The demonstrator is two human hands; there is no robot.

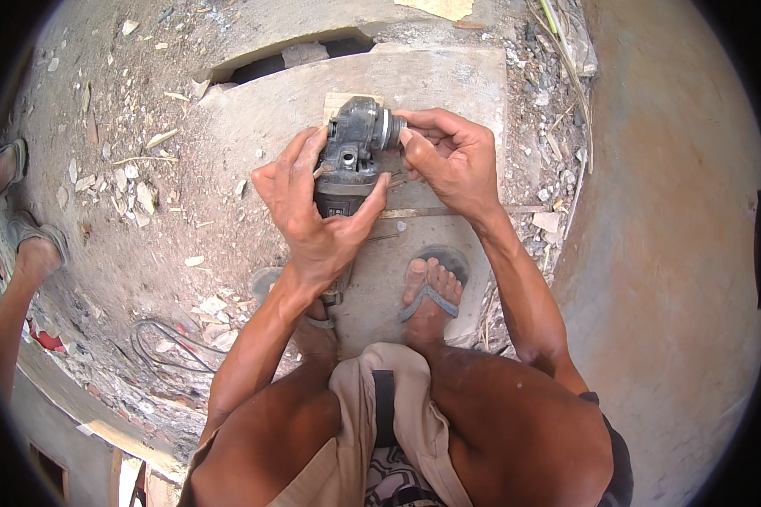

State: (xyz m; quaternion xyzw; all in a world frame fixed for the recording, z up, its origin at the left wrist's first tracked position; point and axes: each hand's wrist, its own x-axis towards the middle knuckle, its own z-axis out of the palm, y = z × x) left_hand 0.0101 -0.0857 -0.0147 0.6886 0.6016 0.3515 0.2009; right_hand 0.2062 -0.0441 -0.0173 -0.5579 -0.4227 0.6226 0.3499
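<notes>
A black angle grinder (357,127) stands over the concrete slab in front of me, its gear head upward and its spindle end (390,130) facing right. My left hand (306,203) is wrapped around the grinder's body, fingers on the left side and thumb on the right. With thumb and fingers closed, my right hand (458,159) pinches the outer tip of the spindle end. Whether a small nut sits between those fingertips is hidden. A small piece of wood (340,100) shows just behind the gear head.
A jagged hole (340,44) opens in the slab's far edge. Rubble (146,196) litters the ground at left, with a dark cable (156,342) nearer me. A smooth brownish surface (659,211) lies at right. Another person's sandalled foot (41,241) is at far left.
</notes>
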